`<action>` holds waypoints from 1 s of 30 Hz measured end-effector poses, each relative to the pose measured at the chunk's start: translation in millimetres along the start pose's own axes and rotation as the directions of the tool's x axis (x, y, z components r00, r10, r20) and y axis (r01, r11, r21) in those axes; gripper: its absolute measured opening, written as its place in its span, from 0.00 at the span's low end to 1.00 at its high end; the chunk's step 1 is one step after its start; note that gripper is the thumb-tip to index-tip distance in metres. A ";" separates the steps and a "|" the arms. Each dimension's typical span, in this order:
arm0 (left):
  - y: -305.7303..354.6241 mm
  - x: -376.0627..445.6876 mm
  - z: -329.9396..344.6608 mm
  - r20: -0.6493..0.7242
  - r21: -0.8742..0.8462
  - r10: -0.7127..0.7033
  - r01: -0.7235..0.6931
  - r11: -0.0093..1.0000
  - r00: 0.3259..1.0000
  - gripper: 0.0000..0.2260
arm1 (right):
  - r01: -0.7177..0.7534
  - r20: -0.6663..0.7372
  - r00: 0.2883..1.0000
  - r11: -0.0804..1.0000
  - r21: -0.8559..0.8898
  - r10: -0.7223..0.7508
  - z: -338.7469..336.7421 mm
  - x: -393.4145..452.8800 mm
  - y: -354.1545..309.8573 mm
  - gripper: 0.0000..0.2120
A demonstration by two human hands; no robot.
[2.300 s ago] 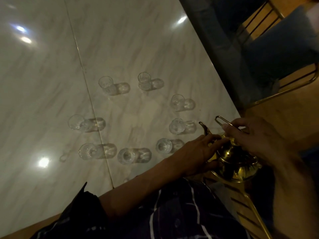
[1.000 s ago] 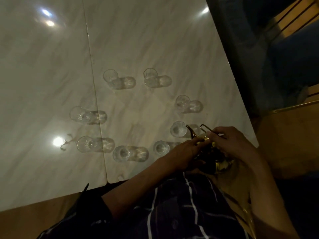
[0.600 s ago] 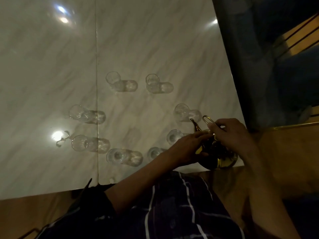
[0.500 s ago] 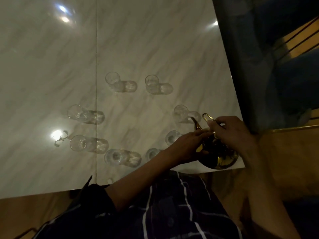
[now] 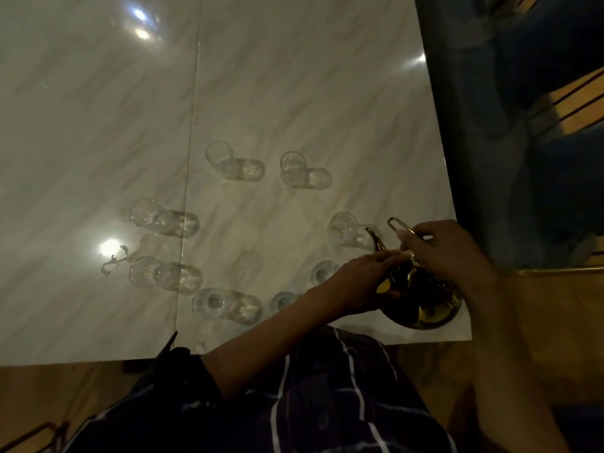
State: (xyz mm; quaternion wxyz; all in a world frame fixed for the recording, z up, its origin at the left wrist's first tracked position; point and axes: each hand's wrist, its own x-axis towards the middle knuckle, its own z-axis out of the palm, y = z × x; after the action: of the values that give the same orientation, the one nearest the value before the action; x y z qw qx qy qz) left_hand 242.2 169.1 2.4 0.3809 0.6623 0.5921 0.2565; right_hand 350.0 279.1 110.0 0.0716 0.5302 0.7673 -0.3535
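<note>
A shiny gold teapot [image 5: 425,305] stands at the near right corner of the white marble table [image 5: 294,93]. Its curved spout [image 5: 374,238] points away from me. My right hand [image 5: 447,250] grips the thin wire handle [image 5: 397,223] on top of the pot. My left hand [image 5: 362,282] lies against the pot's left side, its fingers stretched to the lid. Several small clear glasses stand in a loose ring on the table, among them one glass [image 5: 341,225] just beyond the spout and another glass [image 5: 323,271] partly behind my left hand.
A small metal hook [image 5: 112,261] lies left of the glasses beside a bright light reflection. A seam [image 5: 191,142] runs down the tabletop. Blue upholstered seating [image 5: 523,125] stands right of the table. The wooden floor [image 5: 539,305] shows at right and below.
The teapot has come up from my lap onto the table's near right corner. Both hands have stayed on it. The view has shifted slightly.
</note>
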 end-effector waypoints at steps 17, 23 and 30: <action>18.0 6.1 -2.3 -0.083 -0.056 0.044 -0.049 0.997 0.996 0.30 | 0.024 0.014 1.000 0.999 -0.022 -0.024 -23.6 -1.1 4.8 0.14; 22.1 6.3 -2.5 -0.125 -0.055 0.088 -0.096 0.994 0.988 0.30 | 0.051 0.002 0.999 0.995 -0.083 -0.051 -34.7 -6.1 -0.7 0.14; 25.5 5.7 -4.0 -0.135 -0.043 0.105 -0.112 0.993 0.985 0.30 | 0.065 0.007 0.998 0.993 -0.101 -0.064 -42.6 -15.2 -7.0 0.13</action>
State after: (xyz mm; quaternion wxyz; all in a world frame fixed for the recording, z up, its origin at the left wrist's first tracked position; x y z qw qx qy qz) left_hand 255.0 175.3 24.7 0.3429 0.6651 0.5725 0.3351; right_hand 361.7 292.6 152.2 0.0886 0.5001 0.8009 -0.3173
